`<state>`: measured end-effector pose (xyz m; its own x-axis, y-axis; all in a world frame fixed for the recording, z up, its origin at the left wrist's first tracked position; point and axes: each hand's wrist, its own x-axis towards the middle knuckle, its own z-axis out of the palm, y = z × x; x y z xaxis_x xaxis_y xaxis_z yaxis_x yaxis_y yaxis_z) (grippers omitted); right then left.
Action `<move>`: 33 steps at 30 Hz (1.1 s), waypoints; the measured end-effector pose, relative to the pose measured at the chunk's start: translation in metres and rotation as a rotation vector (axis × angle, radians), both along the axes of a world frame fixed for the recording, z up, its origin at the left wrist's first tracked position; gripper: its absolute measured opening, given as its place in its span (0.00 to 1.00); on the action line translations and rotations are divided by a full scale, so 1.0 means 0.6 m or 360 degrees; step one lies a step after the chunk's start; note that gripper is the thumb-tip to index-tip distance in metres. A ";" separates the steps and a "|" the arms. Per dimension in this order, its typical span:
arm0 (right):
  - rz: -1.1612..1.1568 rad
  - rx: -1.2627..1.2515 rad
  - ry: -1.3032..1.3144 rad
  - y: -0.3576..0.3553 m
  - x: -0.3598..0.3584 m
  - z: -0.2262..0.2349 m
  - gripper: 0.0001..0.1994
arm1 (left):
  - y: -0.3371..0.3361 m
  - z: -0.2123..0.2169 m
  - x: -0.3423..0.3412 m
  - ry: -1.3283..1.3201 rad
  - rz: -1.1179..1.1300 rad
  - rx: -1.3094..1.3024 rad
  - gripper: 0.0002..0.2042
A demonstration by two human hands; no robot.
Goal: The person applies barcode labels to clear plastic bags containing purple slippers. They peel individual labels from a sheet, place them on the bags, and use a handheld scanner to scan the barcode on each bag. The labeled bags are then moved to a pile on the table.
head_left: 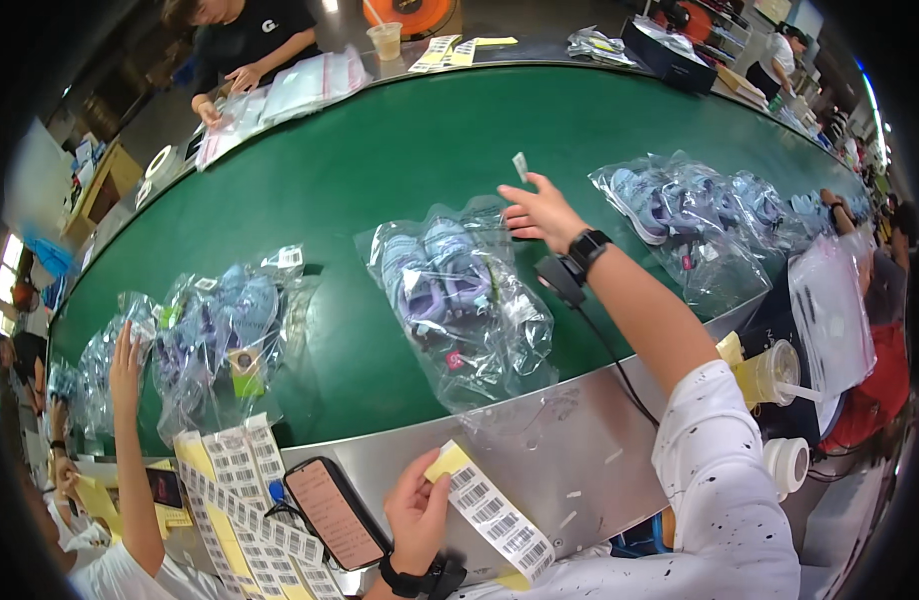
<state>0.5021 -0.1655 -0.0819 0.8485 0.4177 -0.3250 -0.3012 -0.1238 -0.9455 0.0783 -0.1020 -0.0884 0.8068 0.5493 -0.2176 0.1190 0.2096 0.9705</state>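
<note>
My left hand point(416, 515) pinches a strip of white barcode labels point(495, 515) on yellow backing, low over the metal edge. My right hand point(542, 212) reaches out over the green conveyor belt point(400, 150) and holds a small white label point(520, 165) between its fingertips. It hovers at the top right corner of a clear plastic bag with purple children's shoes point(460, 295). A black watch point(588, 245) sits on my right wrist, and a small black device point(562, 277) with a cable hangs below it.
More bagged shoes lie on the belt at right point(685, 205) and left point(225, 330). A phone point(332, 512) and label sheets point(242, 505) rest on the metal ledge. A co-worker's hand point(127, 365) reaches in at left. A drink cup point(770, 372) stands at right.
</note>
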 end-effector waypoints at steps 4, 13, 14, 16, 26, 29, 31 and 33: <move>0.0071 0.0076 -0.0082 0.023 0.036 -0.027 0.42 | 0.002 -0.001 -0.003 0.0091 -0.0039 0.0069 0.17; -0.0013 0.0054 -0.0092 -0.057 0.076 0.022 0.11 | -0.001 0.009 0.001 0.0096 -0.0022 0.0084 0.17; 0.0057 0.0071 0.0008 -0.057 0.085 0.026 0.10 | -0.001 0.008 0.001 0.0101 -0.0032 0.0064 0.17; 0.0209 0.0120 0.0212 -0.047 0.093 0.035 0.08 | 0.001 0.006 0.000 0.0113 -0.0042 0.0037 0.18; 0.0535 -0.0152 -0.0399 0.004 0.045 0.052 0.05 | 0.005 0.004 -0.005 0.0100 -0.0051 0.0063 0.17; 0.0509 -0.0293 -0.0302 0.020 0.039 0.025 0.06 | 0.003 -0.001 -0.003 0.0066 -0.0036 0.0069 0.17; 0.0464 -0.0253 -0.0234 0.023 0.040 0.016 0.06 | 0.000 -0.002 -0.002 0.0030 -0.0007 0.0033 0.17; 0.0430 -0.0205 -0.0190 0.030 0.035 0.009 0.07 | 0.001 0.001 -0.003 0.0075 -0.0032 0.0033 0.17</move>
